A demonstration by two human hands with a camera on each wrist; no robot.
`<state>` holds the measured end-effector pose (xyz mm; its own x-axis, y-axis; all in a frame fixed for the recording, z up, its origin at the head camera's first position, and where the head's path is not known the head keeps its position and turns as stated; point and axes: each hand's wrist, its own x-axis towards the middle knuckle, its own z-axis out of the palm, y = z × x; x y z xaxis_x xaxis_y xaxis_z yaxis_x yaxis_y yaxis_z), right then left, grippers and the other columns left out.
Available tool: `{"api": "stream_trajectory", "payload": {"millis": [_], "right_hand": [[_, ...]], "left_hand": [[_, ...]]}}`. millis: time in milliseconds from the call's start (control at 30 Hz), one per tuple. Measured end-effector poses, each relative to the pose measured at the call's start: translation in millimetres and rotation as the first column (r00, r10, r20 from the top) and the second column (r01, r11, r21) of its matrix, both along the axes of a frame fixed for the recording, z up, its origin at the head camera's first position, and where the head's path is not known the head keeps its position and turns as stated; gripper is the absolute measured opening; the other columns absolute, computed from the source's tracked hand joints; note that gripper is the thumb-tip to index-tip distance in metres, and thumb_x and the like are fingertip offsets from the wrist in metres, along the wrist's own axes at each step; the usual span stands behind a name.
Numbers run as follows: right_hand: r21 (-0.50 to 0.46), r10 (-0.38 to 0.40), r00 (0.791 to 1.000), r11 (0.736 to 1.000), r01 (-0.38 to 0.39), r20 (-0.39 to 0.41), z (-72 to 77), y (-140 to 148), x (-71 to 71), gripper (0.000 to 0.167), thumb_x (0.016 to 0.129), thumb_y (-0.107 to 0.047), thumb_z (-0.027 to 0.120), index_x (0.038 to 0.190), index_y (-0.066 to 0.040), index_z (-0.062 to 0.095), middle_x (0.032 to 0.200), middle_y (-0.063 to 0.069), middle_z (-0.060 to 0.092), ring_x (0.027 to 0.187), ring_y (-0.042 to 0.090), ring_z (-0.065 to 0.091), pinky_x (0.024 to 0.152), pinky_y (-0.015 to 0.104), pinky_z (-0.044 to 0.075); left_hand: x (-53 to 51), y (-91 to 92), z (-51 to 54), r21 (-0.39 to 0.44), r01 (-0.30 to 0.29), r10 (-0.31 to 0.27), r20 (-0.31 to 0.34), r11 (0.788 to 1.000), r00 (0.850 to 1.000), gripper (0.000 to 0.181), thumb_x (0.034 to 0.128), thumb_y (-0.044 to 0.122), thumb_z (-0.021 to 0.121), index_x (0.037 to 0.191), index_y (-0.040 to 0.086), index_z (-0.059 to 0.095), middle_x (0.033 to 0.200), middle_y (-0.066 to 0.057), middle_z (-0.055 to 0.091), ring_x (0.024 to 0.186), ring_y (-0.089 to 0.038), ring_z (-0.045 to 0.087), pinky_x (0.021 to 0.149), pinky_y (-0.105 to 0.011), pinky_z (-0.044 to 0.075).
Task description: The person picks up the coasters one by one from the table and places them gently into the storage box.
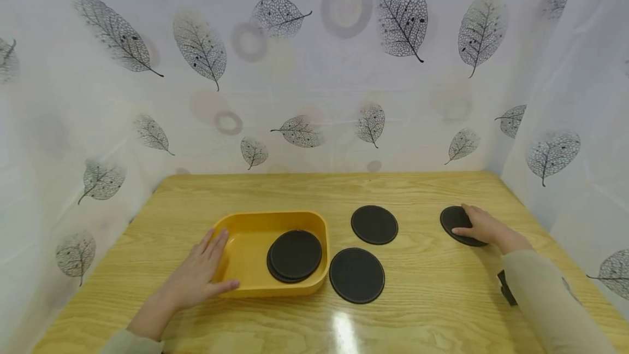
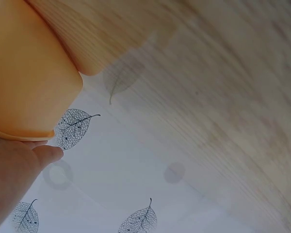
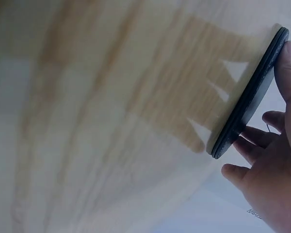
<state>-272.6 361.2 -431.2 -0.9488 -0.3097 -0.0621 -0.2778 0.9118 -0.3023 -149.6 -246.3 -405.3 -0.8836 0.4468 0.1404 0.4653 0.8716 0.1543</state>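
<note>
My left hand (image 1: 194,275) rests at the left end of a yellow tray (image 1: 321,283), fingers straight over the rim and thumb across the front edge. In the left wrist view, part of that hand (image 2: 12,172) touches the tray (image 2: 31,73). Two overlapping black discs (image 1: 296,254) lie inside the tray at its right. At the far right, my right hand (image 1: 486,226) grips black discs (image 1: 454,220) by their edge. The right wrist view shows the hand (image 3: 276,155) holding them, stacked (image 3: 252,94), between thumb and fingers.
Two black discs, one farther back (image 1: 374,224) and one nearer (image 1: 357,276), lie on the wooden table (image 1: 417,310) right of the tray. A small black object (image 1: 507,288) is partly hidden by the right sleeve. A leaf-patterned curtain (image 1: 304,86) stands behind and at both sides.
</note>
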Motion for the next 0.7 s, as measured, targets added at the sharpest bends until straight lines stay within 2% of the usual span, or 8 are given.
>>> {"api": "stream_trajectory", "payload": {"millis": [167, 300, 467, 600, 700], "right_hand": [[0.013, -0.037, 0.999, 0.999, 0.037, 0.029, -0.8, 1.0, 0.3, 0.094, 0.076, -0.046, 0.063, 0.12, 0.027, 0.024, 0.117, 0.049, 0.027, 0.106, 0.059, 0.028, 0.087, 0.062, 0.027], [0.032, -0.097, 0.994, 0.995, 0.095, 0.041, 1.1, 1.0, 4.2, 0.1, 0.072, -0.05, 0.065, 0.124, 0.024, 0.023, 0.113, 0.049, 0.027, 0.102, 0.061, 0.027, 0.081, 0.064, 0.029], [0.039, -0.155, 0.988, 0.987, 0.155, -0.007, 8.8, -2.4, 6.9, 0.107, 0.066, -0.055, 0.067, 0.129, 0.018, 0.021, 0.106, 0.042, 0.029, 0.095, 0.056, 0.028, 0.069, 0.06, 0.032], [0.041, -0.18, 0.983, 0.982, 0.182, -0.047, 16.2, -9.1, 7.8, 0.109, 0.064, -0.056, 0.068, 0.131, 0.016, 0.02, 0.103, 0.036, 0.028, 0.093, 0.05, 0.026, 0.066, 0.056, 0.031], [0.041, -0.186, 0.979, 0.981, 0.19, -0.079, 18.8, -13.9, 10.9, 0.108, 0.064, -0.053, 0.071, 0.132, 0.015, 0.02, 0.106, 0.035, 0.026, 0.095, 0.05, 0.023, 0.066, 0.057, 0.03]], "left_hand": [[0.1, 0.1, -0.7, -0.001, 0.002, -0.002, 0.003, 1.0, 1.0, 0.092, 0.0804, 0.053, 0.053, 0.138, -0.006, 0.013, 0.143, -0.023, 0.012, 0.131, -0.035, 0.0, 0.097, -0.057, 0.019], [0.3, 0.2, -1.2, 0.001, 0.005, -0.005, 0.011, 1.0, 1.0, 0.092, 0.0805, 0.053, 0.053, 0.138, -0.006, 0.013, 0.144, -0.022, 0.012, 0.131, -0.034, 0.0, 0.097, -0.057, 0.018], [0.5, -0.4, -2.7, 0.004, 0.003, -0.003, 0.015, 1.0, 1.0, 0.092, 0.0805, 0.054, 0.052, 0.139, -0.006, 0.012, 0.144, -0.021, 0.011, 0.131, -0.033, -0.002, 0.097, -0.058, 0.019], [-0.1, -1.1, -3.1, 0.004, -0.005, 0.005, 0.017, 1.0, 1.0, 0.092, 0.0809, 0.053, 0.052, 0.139, -0.004, 0.01, 0.144, -0.022, 0.01, 0.131, -0.034, -0.001, 0.096, -0.059, 0.019], [-0.9, -1.5, -2.9, 0.003, -0.007, 0.007, 0.017, 1.0, 1.0, 0.092, 0.0808, 0.053, 0.053, 0.14, -0.003, 0.009, 0.144, -0.022, 0.011, 0.131, -0.035, 0.0, 0.097, -0.058, 0.019]]}}
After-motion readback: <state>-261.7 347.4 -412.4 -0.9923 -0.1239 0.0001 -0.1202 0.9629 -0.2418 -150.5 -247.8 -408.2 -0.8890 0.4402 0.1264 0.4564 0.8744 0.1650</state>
